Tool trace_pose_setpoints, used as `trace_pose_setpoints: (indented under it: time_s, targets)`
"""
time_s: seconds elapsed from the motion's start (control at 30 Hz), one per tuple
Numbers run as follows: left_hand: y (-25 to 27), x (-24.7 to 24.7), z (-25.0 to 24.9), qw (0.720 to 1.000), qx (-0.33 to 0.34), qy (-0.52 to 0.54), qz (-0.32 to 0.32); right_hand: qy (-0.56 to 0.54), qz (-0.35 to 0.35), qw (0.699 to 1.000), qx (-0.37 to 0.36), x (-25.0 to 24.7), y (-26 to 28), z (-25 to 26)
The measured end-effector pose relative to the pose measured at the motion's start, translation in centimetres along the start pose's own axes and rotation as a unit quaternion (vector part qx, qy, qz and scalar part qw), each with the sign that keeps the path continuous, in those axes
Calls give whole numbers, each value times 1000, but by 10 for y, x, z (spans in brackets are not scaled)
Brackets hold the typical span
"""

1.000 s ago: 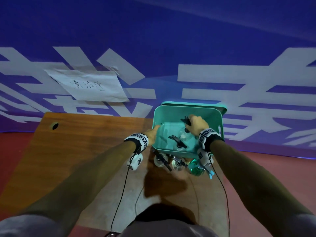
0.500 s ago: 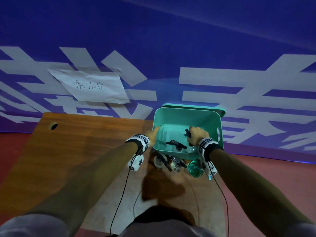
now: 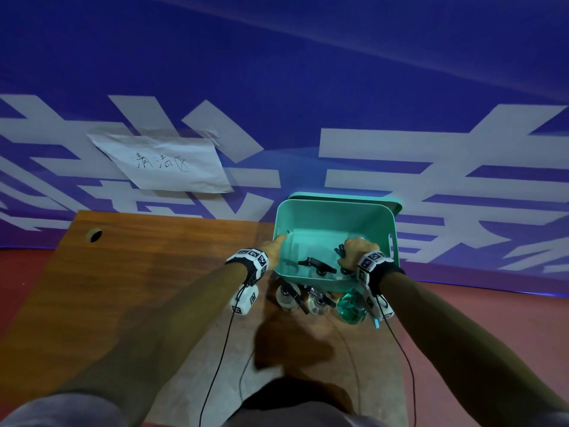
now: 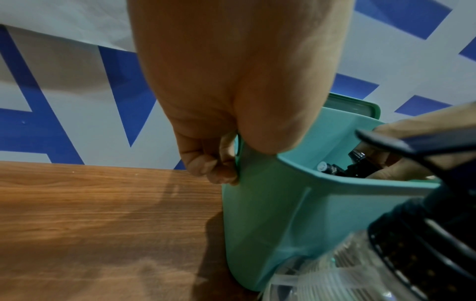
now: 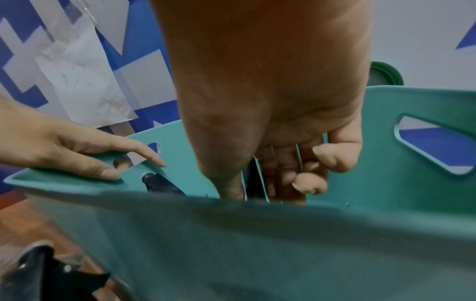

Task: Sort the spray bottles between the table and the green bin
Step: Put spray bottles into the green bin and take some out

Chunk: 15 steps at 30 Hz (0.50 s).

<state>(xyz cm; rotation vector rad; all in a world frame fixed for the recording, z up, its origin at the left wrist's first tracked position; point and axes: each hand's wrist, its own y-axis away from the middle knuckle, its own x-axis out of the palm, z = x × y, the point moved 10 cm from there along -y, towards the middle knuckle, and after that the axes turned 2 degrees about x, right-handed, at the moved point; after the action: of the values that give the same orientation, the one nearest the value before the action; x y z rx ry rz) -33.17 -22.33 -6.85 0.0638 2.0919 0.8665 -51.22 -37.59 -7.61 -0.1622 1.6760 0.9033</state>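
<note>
The green bin (image 3: 335, 217) stands at the table's far right edge. My left hand (image 3: 277, 246) grips its left wall, fingers curled through the handle slot (image 4: 221, 163) and thumb on the rim. My right hand (image 3: 357, 252) is inside the bin at the near right, fingers wrapped round a clear spray bottle (image 5: 253, 183) with a black head (image 3: 340, 251). A second bottle's black trigger (image 3: 317, 265) lies in the bin beside it. On the table in front of the bin stand two clear bottles (image 3: 288, 298) (image 3: 318, 303) and a green bottle (image 3: 351, 308).
The wooden table (image 3: 138, 288) has a cable hole (image 3: 94, 235) at its far left. A paper sign (image 3: 166, 163) hangs on the blue and white wall behind. A green lid (image 3: 348, 198) leans behind the bin. Wrist-camera cables trail toward my body.
My right hand, still holding the bottle, has come from the middle of the bin toward its near right corner. The left hand has kept its hold on the bin's left wall.
</note>
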Motion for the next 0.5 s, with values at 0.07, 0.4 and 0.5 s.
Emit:
trace_pose_setpoints:
  time_s: [0.07, 0.4, 0.5]
  targets:
    - [-1, 0, 1, 1000, -3, -7, -1, 12, -3, 1000, -8, -1, 3, 3]
    - [-11, 4, 8, 1000, 4, -17, 4, -14, -32, 998, 45, -45, 9, -8]
    - [-14, 4, 8, 999, 23, -18, 15, -187, -94, 972, 103, -80, -2, -37]
